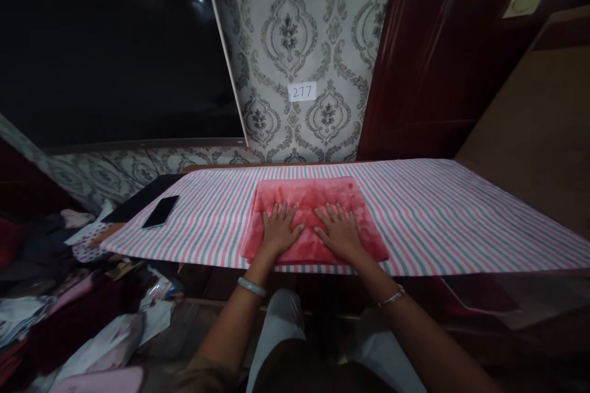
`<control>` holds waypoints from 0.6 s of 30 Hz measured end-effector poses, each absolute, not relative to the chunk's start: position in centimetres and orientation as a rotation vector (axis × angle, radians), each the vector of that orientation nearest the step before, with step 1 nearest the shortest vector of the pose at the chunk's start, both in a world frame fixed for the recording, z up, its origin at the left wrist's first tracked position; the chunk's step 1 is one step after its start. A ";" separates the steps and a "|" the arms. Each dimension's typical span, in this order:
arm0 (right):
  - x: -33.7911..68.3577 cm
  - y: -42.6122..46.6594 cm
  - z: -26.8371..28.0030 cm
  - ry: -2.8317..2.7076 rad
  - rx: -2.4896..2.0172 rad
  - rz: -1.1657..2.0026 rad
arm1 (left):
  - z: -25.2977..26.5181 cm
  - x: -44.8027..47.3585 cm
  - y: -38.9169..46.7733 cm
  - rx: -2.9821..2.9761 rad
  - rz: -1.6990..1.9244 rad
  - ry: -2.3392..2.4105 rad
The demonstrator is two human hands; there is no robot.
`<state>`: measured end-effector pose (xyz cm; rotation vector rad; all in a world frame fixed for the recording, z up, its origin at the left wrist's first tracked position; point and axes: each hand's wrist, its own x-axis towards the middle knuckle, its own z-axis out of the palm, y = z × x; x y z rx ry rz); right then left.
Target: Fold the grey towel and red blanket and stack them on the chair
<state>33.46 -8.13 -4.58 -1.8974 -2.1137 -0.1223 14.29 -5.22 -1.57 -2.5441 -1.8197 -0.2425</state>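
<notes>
A folded pinkish-red plush cloth (304,193) lies flat in a rough rectangle, its front edge close to the front of the table. My left hand (279,228) rests palm down on its left half, fingers spread and pointing away from me. On the right half my right hand (340,230) lies flat in the same way, its fingers apart. The two thumbs point toward each other, with a strip of the cloth showing between them. Under the cloth is a pink, grey and white striped tablecloth (442,215).
A black phone (161,212) lies on the left of the striped cloth. Behind stand a patterned wall with a "277" label (302,91) and a large dark screen (115,49). A brown cardboard panel (534,129) rises at right. Clothes and bags (101,344) are heaped at lower left.
</notes>
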 end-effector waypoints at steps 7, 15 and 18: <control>39.3 -10.3 -5.9 -2.049 -1.714 -0.178 | -0.9 8.8 -7.8 -2.547 -0.156 -1.776; 45.7 -15.6 -10.8 -1.790 -1.623 -0.078 | -5.5 2.0 -11.5 -2.626 -0.572 -1.526; 45.3 -16.2 -10.8 -1.877 -1.559 -0.024 | -6.2 2.0 -11.4 -2.630 -0.618 -1.546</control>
